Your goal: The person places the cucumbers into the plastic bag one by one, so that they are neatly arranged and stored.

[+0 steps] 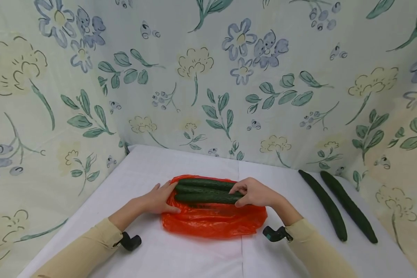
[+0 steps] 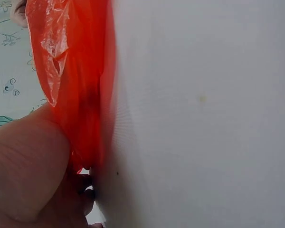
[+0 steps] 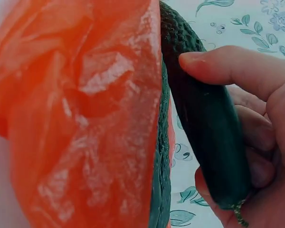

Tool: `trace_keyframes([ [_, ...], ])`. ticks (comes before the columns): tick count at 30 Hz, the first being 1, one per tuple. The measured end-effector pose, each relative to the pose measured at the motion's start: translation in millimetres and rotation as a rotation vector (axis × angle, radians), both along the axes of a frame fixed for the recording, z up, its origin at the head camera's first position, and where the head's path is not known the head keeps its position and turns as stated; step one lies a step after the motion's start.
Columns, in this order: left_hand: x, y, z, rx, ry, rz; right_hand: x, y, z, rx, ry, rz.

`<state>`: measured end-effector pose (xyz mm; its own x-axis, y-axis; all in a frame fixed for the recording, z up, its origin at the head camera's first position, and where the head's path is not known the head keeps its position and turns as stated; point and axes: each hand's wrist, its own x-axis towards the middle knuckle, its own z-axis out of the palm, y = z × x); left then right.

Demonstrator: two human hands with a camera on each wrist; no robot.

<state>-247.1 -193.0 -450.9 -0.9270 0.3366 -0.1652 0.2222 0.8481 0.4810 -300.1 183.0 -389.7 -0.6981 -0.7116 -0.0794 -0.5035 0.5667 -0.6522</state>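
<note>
A red plastic bag [image 1: 211,224] lies on the white table, its mouth spread around several dark green cucumbers [image 1: 205,190] lying side by side. My left hand [image 1: 158,199] grips the bag's left end, thumb at the front and fingers toward the back. In the left wrist view, the bag [image 2: 78,80] hangs along that hand, and part of the fingers is hidden. At the right end, my right hand [image 1: 257,193] holds a cucumber [image 3: 209,123], thumb on one side and fingers curled round the other. Beside it, another cucumber [image 3: 162,175] shows past the bag's edge.
Two more cucumbers [image 1: 328,206] [image 1: 350,208] lie apart on the right of the white table [image 1: 194,256]. Floral cloth [image 1: 180,96] rises behind the table and along both sides. A dark wrist camera [image 1: 131,241] sits below the left sleeve, another [image 1: 275,234] by the right.
</note>
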Motion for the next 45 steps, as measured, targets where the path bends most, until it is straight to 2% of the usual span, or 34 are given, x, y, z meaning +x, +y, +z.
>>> trace_keyframes([
  [7,-1.5,-0.3,-0.8,-0.004,-0.014,0.005,-0.7,-3.3,-8.7,0.081,0.066,-0.027],
  [15,-1.9,0.9,-2.3,-0.006,-0.012,0.013,13.9,0.2,-18.3,0.215,0.205,-0.068],
  [21,-2.9,2.6,-1.8,-0.008,-0.004,0.002,18.7,5.6,-26.0,0.244,0.267,-0.123],
  [27,-2.5,1.8,-2.8,-0.012,0.006,0.0,19.1,14.2,-28.9,0.192,0.239,-0.168],
  [34,-0.7,0.4,-3.5,-0.003,0.009,0.003,18.8,30.6,-28.5,0.036,0.163,-0.196],
  [45,0.4,0.1,-4.5,-0.004,0.007,0.014,25.8,72.0,-24.2,-0.12,0.142,-0.334],
])
